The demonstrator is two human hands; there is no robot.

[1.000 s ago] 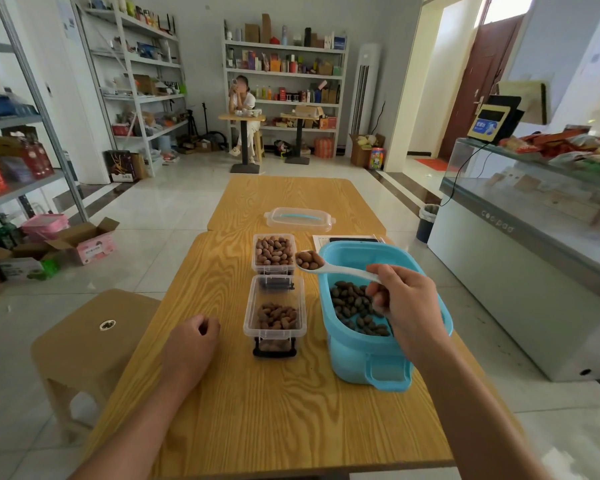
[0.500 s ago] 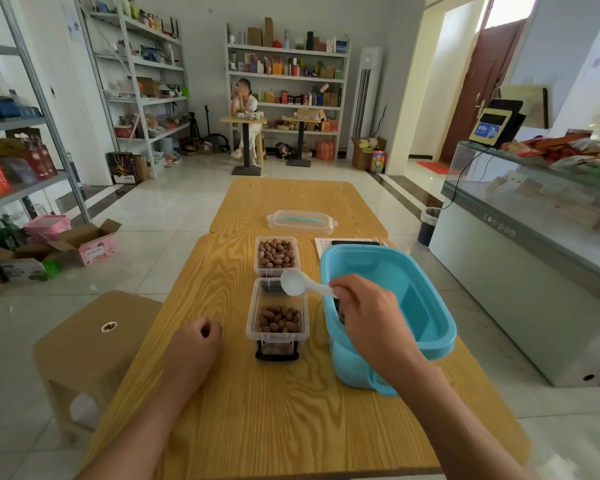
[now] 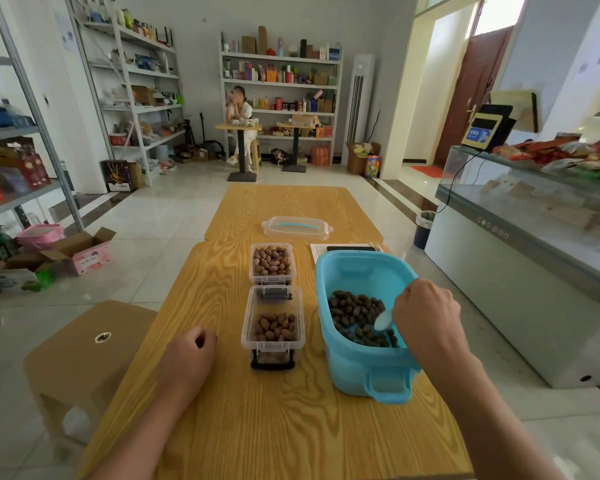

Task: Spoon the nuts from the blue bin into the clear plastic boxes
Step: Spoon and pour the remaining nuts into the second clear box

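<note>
Both forearms are bare, with no sleeve or cuff showing on either from the bottom edge of the view up to the wrist. The left hand (image 3: 191,358) and the right hand (image 3: 426,317) are bare too: no glove, ring, watch or band shows on either. The knuckles are rounded and the skin is unmarked.

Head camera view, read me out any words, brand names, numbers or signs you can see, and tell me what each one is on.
Nothing reads for certain.
Freezer: pale lettering on its front rail, too blurred to read.
Blue screen on the counter: white characters, too small.
Red cartons on the left shelf: print unreadable.
Pink box on the floor: print blurred.
Paper behind the blue bin: too small.
</note>
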